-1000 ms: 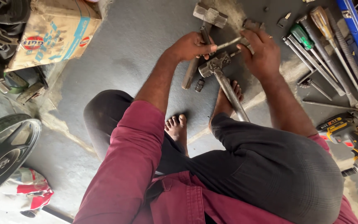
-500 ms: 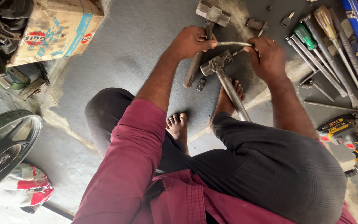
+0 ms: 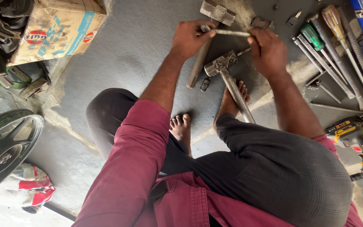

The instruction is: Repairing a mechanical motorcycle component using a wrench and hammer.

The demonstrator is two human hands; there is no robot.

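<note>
head view, steeply down, close overhead

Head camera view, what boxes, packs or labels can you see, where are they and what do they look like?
Cardboard box: top left on the floor, tan, worn, blue lettering, round red and blue emblems.
Bag: bottom left by the wheel, crumpled, white and red.
Power tool: right edge, yellow and black, small labels on its body.
</note>
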